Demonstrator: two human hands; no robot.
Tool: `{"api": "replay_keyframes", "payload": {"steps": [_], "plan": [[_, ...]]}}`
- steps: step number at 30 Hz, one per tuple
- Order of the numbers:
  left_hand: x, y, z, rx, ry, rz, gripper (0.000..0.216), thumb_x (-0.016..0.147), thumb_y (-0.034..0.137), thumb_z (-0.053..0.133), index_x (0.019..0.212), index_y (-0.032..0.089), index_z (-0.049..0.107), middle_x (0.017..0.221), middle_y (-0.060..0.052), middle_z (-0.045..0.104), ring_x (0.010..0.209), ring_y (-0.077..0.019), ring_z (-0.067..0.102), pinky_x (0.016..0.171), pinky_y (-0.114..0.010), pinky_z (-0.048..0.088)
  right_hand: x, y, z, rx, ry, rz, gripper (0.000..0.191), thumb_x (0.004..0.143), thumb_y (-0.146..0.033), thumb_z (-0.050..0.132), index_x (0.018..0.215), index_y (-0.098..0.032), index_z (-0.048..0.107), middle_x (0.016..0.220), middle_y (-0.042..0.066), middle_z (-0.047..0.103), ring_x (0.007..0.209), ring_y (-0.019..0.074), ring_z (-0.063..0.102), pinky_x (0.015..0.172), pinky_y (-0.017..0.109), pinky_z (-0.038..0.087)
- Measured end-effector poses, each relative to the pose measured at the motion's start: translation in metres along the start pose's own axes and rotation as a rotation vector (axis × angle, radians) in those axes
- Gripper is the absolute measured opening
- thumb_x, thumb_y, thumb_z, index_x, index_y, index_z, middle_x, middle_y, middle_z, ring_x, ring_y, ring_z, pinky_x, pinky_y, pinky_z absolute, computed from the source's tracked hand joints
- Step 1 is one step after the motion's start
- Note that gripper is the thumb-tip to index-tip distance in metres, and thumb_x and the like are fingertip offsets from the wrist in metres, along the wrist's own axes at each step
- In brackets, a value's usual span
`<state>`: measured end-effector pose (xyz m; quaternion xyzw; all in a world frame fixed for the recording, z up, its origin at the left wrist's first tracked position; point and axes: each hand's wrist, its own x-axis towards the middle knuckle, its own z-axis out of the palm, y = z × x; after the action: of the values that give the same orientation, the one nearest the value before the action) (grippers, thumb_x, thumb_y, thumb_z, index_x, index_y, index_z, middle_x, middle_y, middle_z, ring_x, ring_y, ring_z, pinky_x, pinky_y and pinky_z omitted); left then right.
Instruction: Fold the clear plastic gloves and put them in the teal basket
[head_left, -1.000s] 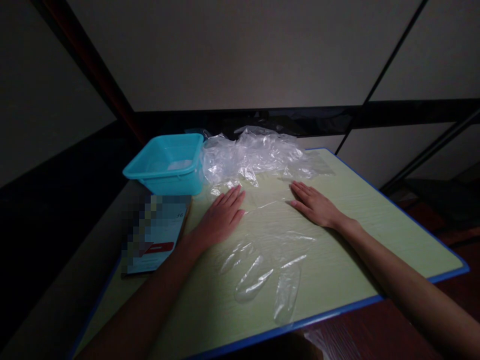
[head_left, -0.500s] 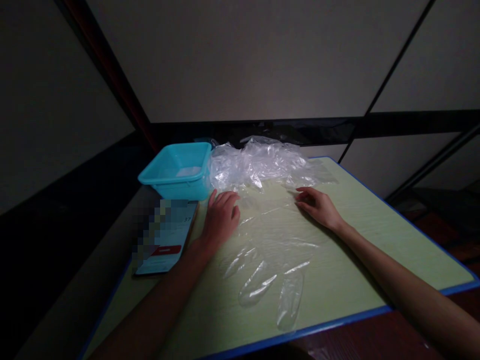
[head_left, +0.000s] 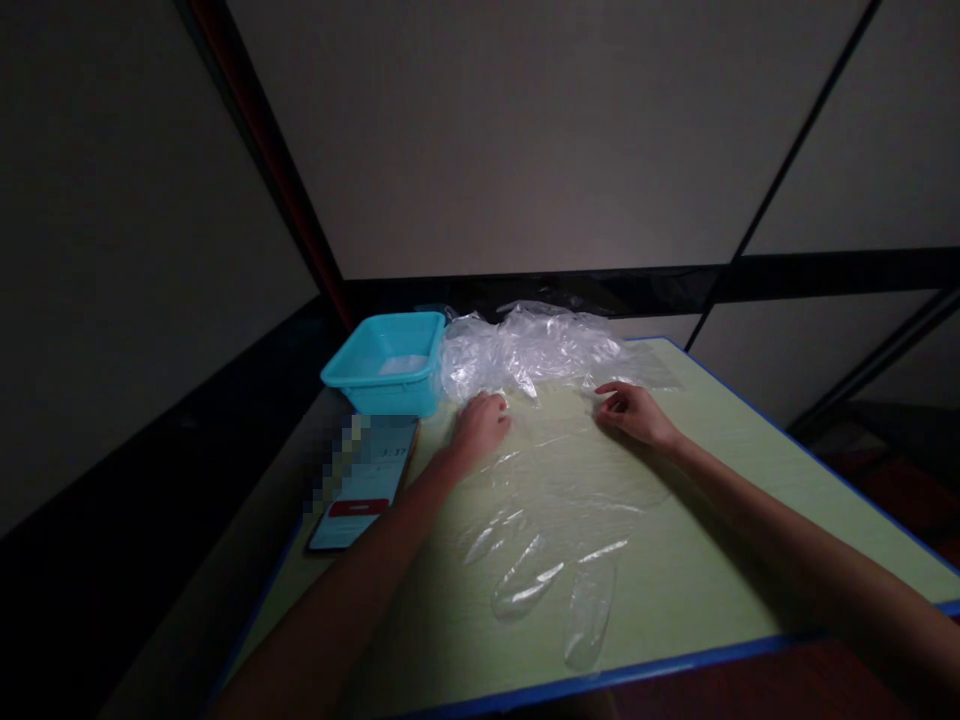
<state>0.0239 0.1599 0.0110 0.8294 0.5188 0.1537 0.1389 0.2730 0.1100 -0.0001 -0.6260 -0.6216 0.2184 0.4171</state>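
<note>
A clear plastic glove [head_left: 555, 520] lies flat on the pale green table [head_left: 712, 520], its fingers pointing toward me. My left hand [head_left: 480, 425] rests at the glove's far left corner with its fingers curled, pinching the cuff edge. At the far right corner my right hand [head_left: 634, 412] is also curled, thumb and fingers pinched on the cuff. Just beyond both hands lies a crumpled heap of clear plastic gloves [head_left: 532, 350].
A turquoise plastic tub [head_left: 386, 365] stands at the table's far left corner with something pale inside. A phone [head_left: 365, 480] with a lit screen lies on the left edge. The table has a blue rim [head_left: 675, 670]. A wall and dark rail stand behind.
Both hands went from lying flat with fingers stretched out to curled and pinched on the glove's cuff. The view has shifted up and left.
</note>
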Motion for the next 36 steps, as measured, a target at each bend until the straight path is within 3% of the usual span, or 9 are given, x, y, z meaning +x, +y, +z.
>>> {"api": "replay_keyframes", "payload": {"steps": [5,10,15,19,21,24,26,31,36], "plan": [[0.018,0.004,-0.009,-0.125,-0.117,-0.055,0.029,0.088,0.030,0.052,0.113,0.016,0.051,0.113,-0.008,0.054,0.094,-0.0203,0.057,0.078,-0.039,0.049,0.005,-0.017,-0.016,0.059,-0.004,-0.002,0.021,0.053,-0.024,0.070,0.071,-0.016,0.063,0.055,0.000,0.061,0.045,0.0106,0.052,0.043,0.022,0.041],[0.023,0.008,-0.026,-0.266,-0.051,-0.089,0.029,0.087,0.030,0.052,0.113,0.016,0.051,0.113,-0.008,0.054,0.094,-0.0205,0.057,0.078,-0.040,0.049,0.003,-0.042,-0.030,0.090,0.016,0.001,0.019,0.052,-0.030,0.072,0.059,-0.016,0.060,0.054,0.000,0.059,0.043,0.0099,0.052,0.040,0.021,0.040],[0.022,0.014,-0.053,-0.411,0.138,-0.099,0.028,0.088,0.030,0.052,0.111,0.015,0.051,0.109,-0.007,0.055,0.090,-0.0190,0.058,0.075,-0.038,0.050,0.008,-0.074,-0.034,0.119,0.085,-0.030,0.023,0.055,-0.033,0.071,0.057,-0.015,0.057,0.051,-0.001,0.055,0.038,0.0092,0.052,0.034,0.019,0.036],[0.012,0.021,-0.089,-0.507,0.387,-0.038,0.003,0.079,0.013,0.058,0.082,0.011,0.058,0.081,0.000,0.059,0.056,-0.0095,0.058,0.053,-0.022,0.048,0.015,-0.106,-0.039,0.155,0.143,-0.094,0.025,0.059,-0.034,0.070,0.059,-0.013,0.056,0.057,0.001,0.057,0.047,0.0120,0.059,0.038,0.019,0.039],[0.005,0.027,-0.111,-0.546,0.492,0.019,0.006,0.075,0.006,0.057,0.077,0.012,0.056,0.076,0.002,0.057,0.048,-0.0051,0.055,0.046,-0.017,0.043,0.014,-0.122,-0.045,0.174,0.167,-0.138,0.025,0.060,-0.034,0.070,0.061,-0.013,0.057,0.060,0.001,0.059,0.052,0.0132,0.061,0.041,0.019,0.041],[-0.013,0.037,-0.140,-0.589,0.608,0.117,0.013,0.072,0.005,0.059,0.080,0.014,0.054,0.076,0.004,0.056,0.046,-0.0028,0.053,0.043,-0.014,0.040,0.004,-0.145,-0.056,0.201,0.218,-0.292,0.021,0.063,-0.032,0.070,0.063,-0.014,0.059,0.062,0.001,0.061,0.058,0.0136,0.062,0.050,0.023,0.046],[-0.030,0.044,-0.154,-0.585,0.730,0.305,0.018,0.069,0.002,0.060,0.080,0.014,0.055,0.075,0.004,0.056,0.048,-0.0034,0.053,0.044,-0.013,0.040,-0.011,-0.158,-0.063,0.214,0.256,-0.399,0.016,0.064,-0.029,0.070,0.064,-0.016,0.061,0.066,0.001,0.063,0.062,0.0132,0.061,0.057,0.026,0.049],[-0.097,0.057,-0.159,-0.301,0.870,0.528,0.022,0.070,0.007,0.060,0.087,0.022,0.058,0.074,0.004,0.060,0.053,-0.0075,0.052,0.040,-0.015,0.035,-0.064,-0.163,-0.068,0.173,0.228,-0.510,0.004,0.071,-0.021,0.067,0.069,-0.021,0.064,0.076,0.001,0.065,0.073,0.0144,0.062,0.066,0.028,0.050],[-0.162,0.053,-0.123,-0.092,0.659,0.543,0.010,0.084,0.021,0.049,0.090,0.027,0.054,0.082,0.005,0.064,0.051,-0.0085,0.053,0.056,-0.021,0.048,-0.115,-0.126,-0.058,0.033,0.116,-0.523,0.008,0.078,-0.018,0.061,0.076,-0.025,0.063,0.082,0.002,0.065,0.079,0.0171,0.061,0.070,0.032,0.049]]}}
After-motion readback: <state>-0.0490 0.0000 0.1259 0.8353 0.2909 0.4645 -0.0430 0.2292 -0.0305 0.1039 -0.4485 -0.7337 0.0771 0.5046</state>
